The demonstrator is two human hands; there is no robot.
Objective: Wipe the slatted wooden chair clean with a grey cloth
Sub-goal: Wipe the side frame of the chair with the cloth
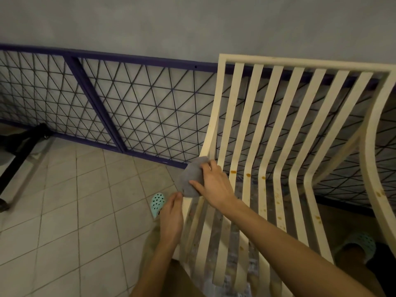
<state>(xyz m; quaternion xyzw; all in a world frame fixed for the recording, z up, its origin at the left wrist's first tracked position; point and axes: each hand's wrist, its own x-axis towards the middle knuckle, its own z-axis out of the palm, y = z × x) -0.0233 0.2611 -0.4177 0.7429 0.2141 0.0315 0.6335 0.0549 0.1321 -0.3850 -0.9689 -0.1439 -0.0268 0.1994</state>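
The cream slatted wooden chair fills the right half of the view, with orange-brown stains on several slats near the bend. My right hand presses a grey cloth against the chair's left side rail at the bend between back and seat. Just below the cloth, my left hand grips the left edge of the seat frame.
A purple metal railing with black wire mesh runs behind the chair against a grey wall. The floor is pale tiles. A black frame stands at the far left. My feet in turquoise clogs flank the chair.
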